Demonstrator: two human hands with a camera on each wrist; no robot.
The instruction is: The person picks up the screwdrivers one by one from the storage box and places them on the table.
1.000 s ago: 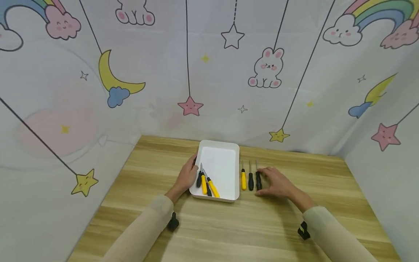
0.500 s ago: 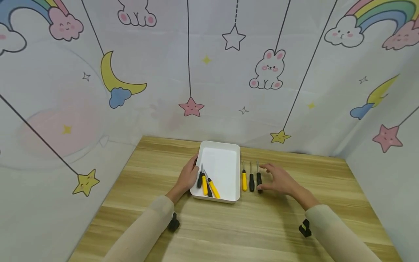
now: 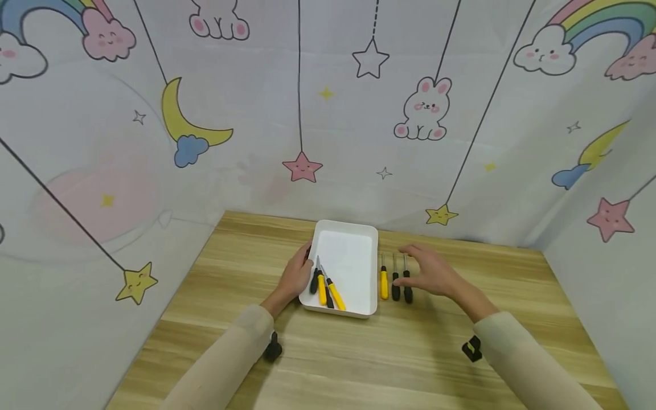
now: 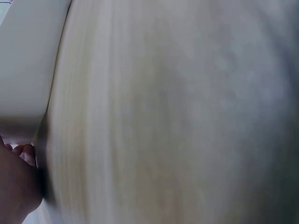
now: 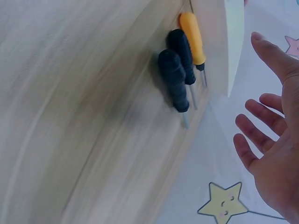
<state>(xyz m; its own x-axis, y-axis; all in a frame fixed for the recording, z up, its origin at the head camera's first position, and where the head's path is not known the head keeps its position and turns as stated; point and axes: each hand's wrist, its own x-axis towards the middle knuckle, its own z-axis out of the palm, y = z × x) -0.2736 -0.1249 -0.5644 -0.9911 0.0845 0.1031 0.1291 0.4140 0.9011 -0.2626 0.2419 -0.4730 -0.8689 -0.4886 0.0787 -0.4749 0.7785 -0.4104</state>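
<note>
My left hand (image 3: 296, 276) grips the left side of a white tray (image 3: 353, 250), thumb at the rim. Inside the tray, at its near left, several screwdrivers lie in a loose bunch, among them a yellow-handled one (image 3: 336, 295) and a black-handled one (image 3: 314, 282). Right of the tray three screwdrivers lie side by side with shafts pointing away: a yellow one (image 3: 384, 285), a black one (image 3: 396, 294) and another black one (image 5: 173, 79). Above the black pair is my right hand (image 3: 435, 274), holding nothing, fingers spread and thumb apart in the right wrist view.
A wood-grain table (image 3: 359, 359) carries everything. White cloth walls (image 3: 256, 85) with cartoon prints stand close behind the tray and at both sides. Black wrist devices (image 3: 273, 347) show below both sleeves.
My right hand has moved off the rightmost black screwdriver and leftward over the black pair. My left hand keeps its grip on the tray. The view shifts slightly.
</note>
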